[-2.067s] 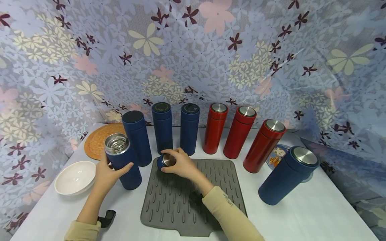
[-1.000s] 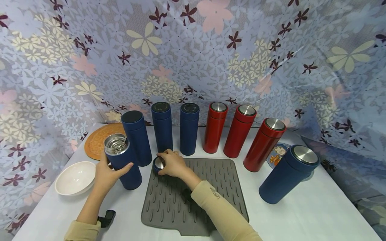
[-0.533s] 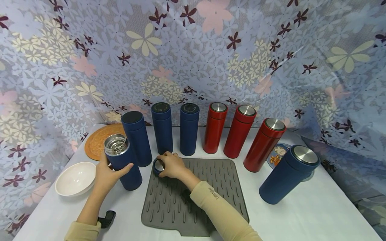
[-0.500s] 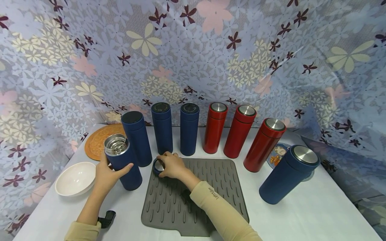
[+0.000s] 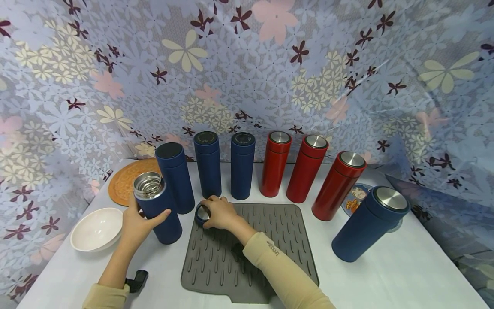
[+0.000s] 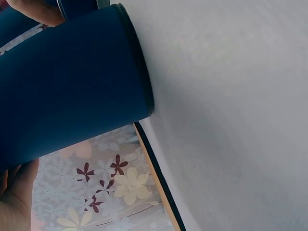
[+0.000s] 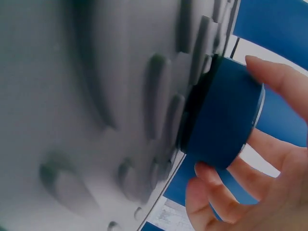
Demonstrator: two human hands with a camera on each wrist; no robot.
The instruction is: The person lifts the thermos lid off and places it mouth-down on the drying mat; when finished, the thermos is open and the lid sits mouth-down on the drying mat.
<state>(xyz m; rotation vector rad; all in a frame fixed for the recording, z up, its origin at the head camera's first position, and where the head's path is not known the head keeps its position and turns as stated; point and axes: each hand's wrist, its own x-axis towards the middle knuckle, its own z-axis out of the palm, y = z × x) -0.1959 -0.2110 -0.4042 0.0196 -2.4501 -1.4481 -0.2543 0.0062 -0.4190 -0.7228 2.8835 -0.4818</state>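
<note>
My left hand grips a blue thermos that stands upright on the white table, its steel threaded mouth uncovered. In the left wrist view the base of this thermos meets the tabletop. My right hand pinches the round blue thermos lid, which has a silver top. The lid rests at the far left corner of the grey drying mat. The right wrist view shows thumb and fingers on opposite sides of the lid, its lower edge at the ridged mat.
Blue thermoses and red thermoses with lids on line the back. A wide blue thermos stands at right, by a patterned blue plate. At left are a white bowl and a round orange-brown board.
My right hand has carried the lid left and down onto the mat's corner, then stayed almost still over the last second. The left hand and its thermos have not moved.
</note>
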